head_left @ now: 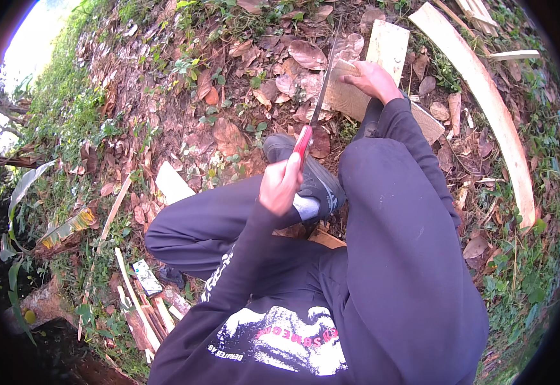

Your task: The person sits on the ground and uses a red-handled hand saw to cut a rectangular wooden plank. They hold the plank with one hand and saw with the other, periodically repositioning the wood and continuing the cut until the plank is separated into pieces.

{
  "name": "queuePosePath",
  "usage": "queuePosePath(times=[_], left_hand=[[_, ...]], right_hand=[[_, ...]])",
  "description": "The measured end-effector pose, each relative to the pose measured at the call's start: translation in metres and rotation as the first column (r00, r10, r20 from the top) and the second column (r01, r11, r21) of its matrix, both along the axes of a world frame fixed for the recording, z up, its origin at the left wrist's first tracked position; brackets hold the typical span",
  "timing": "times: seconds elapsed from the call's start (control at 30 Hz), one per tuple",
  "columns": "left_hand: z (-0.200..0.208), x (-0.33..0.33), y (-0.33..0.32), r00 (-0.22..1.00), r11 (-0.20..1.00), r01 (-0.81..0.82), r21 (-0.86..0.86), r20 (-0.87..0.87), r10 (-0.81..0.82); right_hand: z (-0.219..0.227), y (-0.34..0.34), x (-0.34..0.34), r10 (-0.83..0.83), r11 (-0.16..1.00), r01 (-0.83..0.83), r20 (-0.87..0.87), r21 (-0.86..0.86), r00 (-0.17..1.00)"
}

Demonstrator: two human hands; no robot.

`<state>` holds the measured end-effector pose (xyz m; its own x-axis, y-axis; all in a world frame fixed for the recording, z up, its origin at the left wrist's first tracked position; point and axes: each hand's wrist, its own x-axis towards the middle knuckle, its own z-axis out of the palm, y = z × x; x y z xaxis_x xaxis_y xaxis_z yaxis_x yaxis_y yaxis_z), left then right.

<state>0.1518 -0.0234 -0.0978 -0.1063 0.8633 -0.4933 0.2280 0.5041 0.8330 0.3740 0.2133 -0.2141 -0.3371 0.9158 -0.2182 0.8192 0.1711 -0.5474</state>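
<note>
My left hand (282,184) is closed around the red handle (303,146) of a tool with a long, narrow, dark blade (323,96). The blade points away from me, seen nearly edge-on, so I cannot tell whether it is a saw or a machete. It runs close along the left end of a wooden board (346,96); whether it touches is unclear. My right hand (376,81) grips the upper part of this board, thumb toward the blade. Another pale plank (389,48) lies just beyond that hand. My dark shoe (315,183) is below the blade.
A long curved strip of pale wood (495,106) lies on the right. Wood sticks (145,308) and a phone-like rectangular object (147,277) lie at lower left. A pale offcut (172,184) sits by my left knee. Dry leaves (228,135) and weeds cover the ground.
</note>
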Motion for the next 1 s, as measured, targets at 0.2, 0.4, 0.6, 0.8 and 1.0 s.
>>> queuePosePath(times=[0.2,0.4,0.6,0.8,1.0], left_hand=[[0.041,-0.022,-0.051,0.993,0.992,-0.077,-0.102,0.076,0.085],[0.065,-0.023,-0.019,0.99,0.995,-0.096,0.036,0.109,0.091],[0.014,-0.002,0.071,1.0,0.976,-0.013,0.216,0.027,0.008],[-0.022,0.011,0.104,0.997,0.974,0.03,0.225,-0.074,-0.014],[-0.022,0.008,0.105,0.999,0.979,0.033,0.199,-0.029,-0.028]], right_hand=[[0.003,-0.004,0.004,0.022,0.999,-0.022,0.003,0.025,1.0],[0.03,-0.012,-0.005,0.021,1.0,-0.021,0.036,-0.009,0.999],[0.035,-0.016,-0.009,0.008,1.0,-0.008,0.008,-0.006,1.0],[0.023,-0.013,-0.015,0.012,1.0,-0.012,-0.004,0.003,1.0],[0.021,-0.003,-0.017,0.023,1.0,-0.022,0.046,-0.011,0.999]])
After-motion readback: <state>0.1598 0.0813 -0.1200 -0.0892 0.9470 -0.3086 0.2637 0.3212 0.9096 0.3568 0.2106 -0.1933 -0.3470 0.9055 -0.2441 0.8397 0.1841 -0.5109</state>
